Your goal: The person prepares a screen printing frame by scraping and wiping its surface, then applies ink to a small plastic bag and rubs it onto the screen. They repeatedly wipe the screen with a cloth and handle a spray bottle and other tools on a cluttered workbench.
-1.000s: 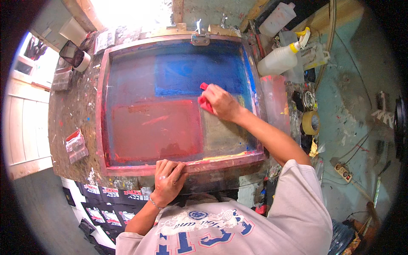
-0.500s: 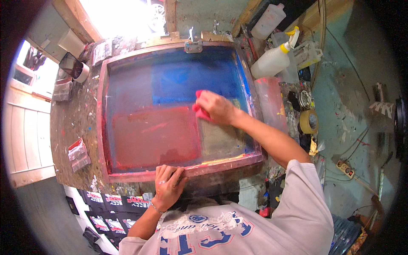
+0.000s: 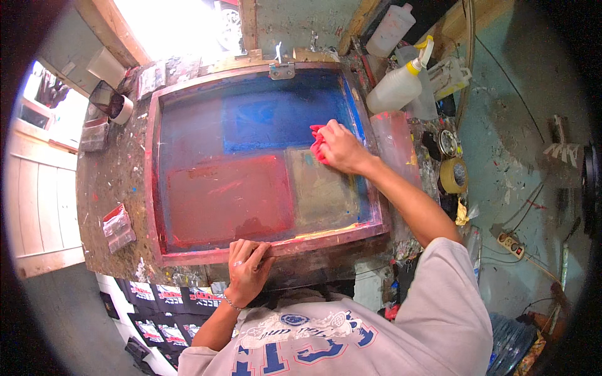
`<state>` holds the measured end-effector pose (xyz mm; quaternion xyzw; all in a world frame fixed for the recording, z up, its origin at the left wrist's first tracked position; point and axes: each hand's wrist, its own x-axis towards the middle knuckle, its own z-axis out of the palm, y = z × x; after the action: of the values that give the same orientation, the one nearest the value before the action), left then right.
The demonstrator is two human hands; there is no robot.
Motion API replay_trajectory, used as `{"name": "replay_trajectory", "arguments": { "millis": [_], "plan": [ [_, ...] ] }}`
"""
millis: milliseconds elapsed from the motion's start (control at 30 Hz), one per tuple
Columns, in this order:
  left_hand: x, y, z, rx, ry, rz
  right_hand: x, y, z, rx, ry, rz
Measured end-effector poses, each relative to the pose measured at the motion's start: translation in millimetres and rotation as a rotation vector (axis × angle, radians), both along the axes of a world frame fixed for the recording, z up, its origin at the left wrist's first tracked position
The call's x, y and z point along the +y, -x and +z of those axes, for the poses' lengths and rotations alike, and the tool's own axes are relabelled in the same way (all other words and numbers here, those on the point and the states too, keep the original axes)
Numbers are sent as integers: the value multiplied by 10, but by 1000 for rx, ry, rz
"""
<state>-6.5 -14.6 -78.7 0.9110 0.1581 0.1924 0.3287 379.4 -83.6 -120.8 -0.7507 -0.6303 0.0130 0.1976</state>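
Note:
A wooden-framed printing screen (image 3: 219,165) lies on the stained workbench, its mesh marked with blue, red and olive rectangles. A metal hinge clamp (image 3: 281,71) grips the frame's far edge. My right hand (image 3: 343,147) is closed round a crumpled pink-red cloth (image 3: 318,143), pressed on the mesh near the right side, where the blue and olive patches meet. At the near rail, my left hand (image 3: 248,266) has its fingers wrapped over the wood of the frame, left of the rail's middle.
Right of the screen stand a spray bottle (image 3: 398,86) with a yellow nozzle, a white plastic bottle (image 3: 389,30) and a roll of tape (image 3: 453,175). A red-edged plastic packet (image 3: 118,227) lies at the left. Black printed pieces (image 3: 166,307) sit below the bench's near edge.
My right hand has slid the cloth to the right and slightly away from me over the mesh. My left hand stays on the near rail.

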Motion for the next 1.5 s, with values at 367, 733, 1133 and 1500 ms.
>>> {"name": "replay_trajectory", "arguments": {
  "millis": [367,733,1133,1500],
  "plan": [
    [-19,-19,-10,-20,-1,10,-437,386,314,316,97,251],
    [-29,-14,-66,-4,10,24,-445,861,291,589,222,496],
    [-36,-26,13,18,21,48,-423,956,261,468,220,439],
    [-36,-15,-24,1,-23,63,-251,4,135,56,86,3]
  ]
}}
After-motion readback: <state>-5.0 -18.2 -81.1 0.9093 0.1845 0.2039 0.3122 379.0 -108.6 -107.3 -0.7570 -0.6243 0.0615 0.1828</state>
